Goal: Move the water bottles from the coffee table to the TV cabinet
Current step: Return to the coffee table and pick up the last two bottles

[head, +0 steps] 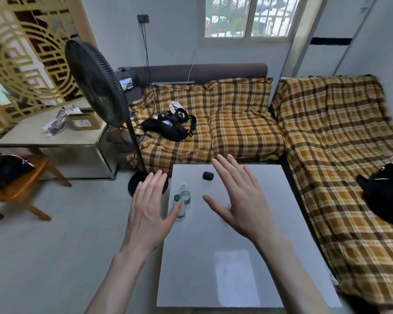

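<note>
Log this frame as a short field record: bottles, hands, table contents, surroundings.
bottles: two clear plastic water bottles with green caps, upright, side by side near the left edge of the white coffee table
left hand: open, fingers spread, just left of the bottles, thumb overlapping the nearer one; contact unclear
right hand: open, over the table, right of the bottles, holding nothing
other table item: small black rounded object near the far edge
surroundings: black standing fan to the left, plaid-covered sofa behind and right
TV cabinet: not visible
</note>
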